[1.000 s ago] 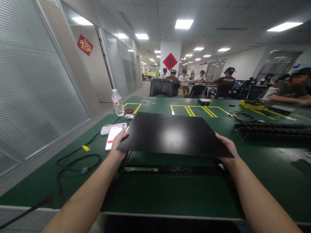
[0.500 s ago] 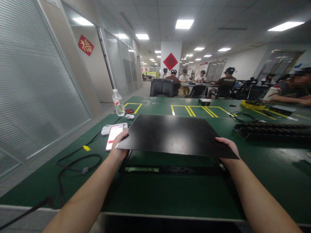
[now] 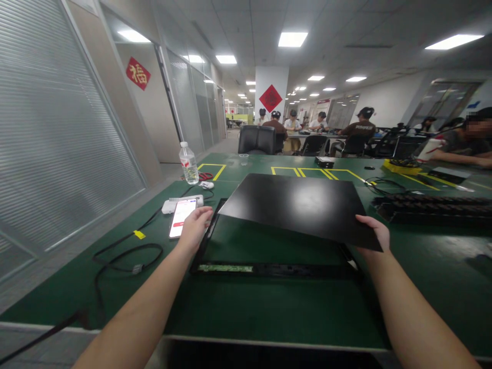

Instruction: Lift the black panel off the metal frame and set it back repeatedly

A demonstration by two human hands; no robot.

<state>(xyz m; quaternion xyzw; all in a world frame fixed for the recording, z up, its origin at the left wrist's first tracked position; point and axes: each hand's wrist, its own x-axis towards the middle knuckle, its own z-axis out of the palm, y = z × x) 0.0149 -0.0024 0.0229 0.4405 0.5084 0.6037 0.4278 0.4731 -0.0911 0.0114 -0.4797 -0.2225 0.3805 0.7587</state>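
A thin, glossy black panel (image 3: 303,207) like a display sheet is held above the table, tilted with its left side higher. My right hand (image 3: 374,236) grips its near right corner, thumb on top and fingers underneath. My left hand (image 3: 197,225) is off the panel, a little left of its corner, with the fingers stretched out and nothing in them. Below the panel lies a black rectangular frame (image 3: 300,270) with a green circuit strip (image 3: 226,268) along its near side. The panel hides the frame's far side.
Left of the frame are a phone (image 3: 179,225), a white box (image 3: 169,206), a black cable (image 3: 126,248) and a water bottle (image 3: 189,164). Red-handled scissors (image 3: 206,176) lie behind. Black ribbed strips (image 3: 434,207) and a yellow holder (image 3: 402,167) sit right. People sit beyond the green table (image 3: 269,312).
My left hand has let go of the panel. The panel has shifted right and tilted up on its left side, still in my right hand. More of the frame beneath shows.
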